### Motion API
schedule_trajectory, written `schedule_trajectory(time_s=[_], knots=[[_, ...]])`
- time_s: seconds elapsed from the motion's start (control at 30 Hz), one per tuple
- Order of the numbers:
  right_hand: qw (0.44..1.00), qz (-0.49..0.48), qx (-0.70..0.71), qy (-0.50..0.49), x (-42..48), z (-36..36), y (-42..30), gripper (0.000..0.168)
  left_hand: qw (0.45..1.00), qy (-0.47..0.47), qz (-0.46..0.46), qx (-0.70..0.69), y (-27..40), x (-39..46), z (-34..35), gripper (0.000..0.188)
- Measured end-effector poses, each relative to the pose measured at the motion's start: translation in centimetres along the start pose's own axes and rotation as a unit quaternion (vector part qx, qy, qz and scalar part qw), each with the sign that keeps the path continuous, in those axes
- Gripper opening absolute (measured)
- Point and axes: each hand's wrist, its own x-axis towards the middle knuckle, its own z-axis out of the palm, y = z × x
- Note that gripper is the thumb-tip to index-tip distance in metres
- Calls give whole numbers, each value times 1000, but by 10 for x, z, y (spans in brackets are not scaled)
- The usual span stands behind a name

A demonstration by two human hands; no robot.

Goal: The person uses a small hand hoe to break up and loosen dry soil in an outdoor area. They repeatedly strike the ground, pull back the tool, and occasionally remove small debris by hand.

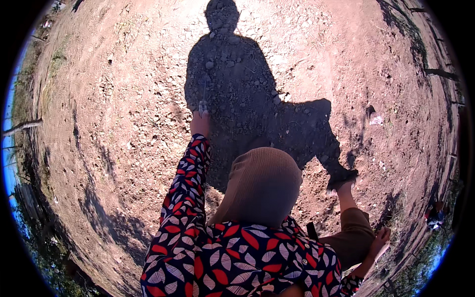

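My left hand (pixel 200 123) reaches forward over dry, cloddy soil, closed around a clear, slender object (pixel 203 106) that is blurred and shaded. My right hand (pixel 381 240) is low at the right, beside a bent leg in brown trousers (pixel 350 235); its fingers look curled, and whether it holds anything is unclear. The leg's bare shin (pixel 347 198) leads to a partly hidden foot. In front of my leaf-patterned shirt (pixel 241 260) is a rounded form in brown ribbed cloth (pixel 265 185), possibly a knee. My shadow (pixel 237 81) covers the soil around the left hand.
Loose clods and cracks roughen the soil. A pale scrap (pixel 375 118) lies to the right. A branch or thin trunk (pixel 23 127) stands at the left rim, and another dark one (pixel 441 73) at the right. A small figure, perhaps a person (pixel 436 216), is at the lower right.
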Motion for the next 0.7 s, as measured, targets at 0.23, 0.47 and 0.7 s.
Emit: schedule_trajectory(time_s=[0.23, 0.47, 0.7], knots=[[1000, -16, -5, -2, 3, -1, 0, 22, 986, 76, -27, -145, 51, 22, -13, 44], [999, -23, -24, 12, 0, -3, -2, 21, 991, 53, 11, -122, 82, 73, -11, 46], [1000, -3, -12, -5, 7, 1, -2, 19, 998, 47, 43, -20, 57, 94, -4, 43]])
